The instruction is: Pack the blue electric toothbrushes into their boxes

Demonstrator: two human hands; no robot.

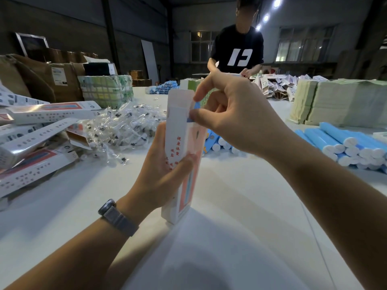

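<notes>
Toothbrush box point(182, 164) is stood upright on the white table point(240, 206), top flap open, approx centre of view; bottom end is rested on the table, prob. so the box is steadied for loading; a blue toothbrush point(195, 109) is seen partly inside the open top, only a blue sliver showing; box is gripped mid-height by the left hand point(163, 170), fingers curled round its side, thumb on the front; toothbrush top is pinched by the right hand point(230, 120) between thumb and forefinger at the box mouth, other fingers loosely bent; judged step: brush being fed down into the box, flap not yet closed. Loose blue toothbrushes point(345, 143) are piled at right, within reach; bagged brush heads point(123, 126) and filled boxes point(41, 130) lie at left; a second person point(236, 49) is stood across the table.
</notes>
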